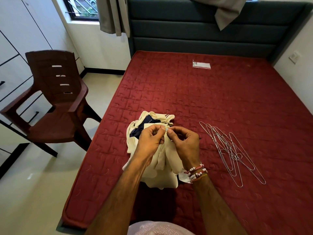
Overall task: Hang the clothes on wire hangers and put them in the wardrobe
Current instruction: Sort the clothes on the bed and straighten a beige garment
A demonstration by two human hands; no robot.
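Note:
A cream garment (165, 164) lies bunched on the red mattress (220, 102), on top of a small pile with dark navy cloth (144, 127) showing behind it. My left hand (149, 139) and my right hand (183, 141) meet above the pile. Both pinch the cream garment's top edge at a small pale button between the fingertips. Several wire hangers (232, 151) lie tangled on the mattress to the right of my right hand. The wardrobe (15, 53), white with black handles, stands along the left wall with its doors closed.
A brown plastic chair (54, 102) stands on the pale floor between the wardrobe and the bed. A small clear packet (201, 65) lies far up the mattress. A dark padded headboard (203, 29) and grey curtains (111, 16) are at the back.

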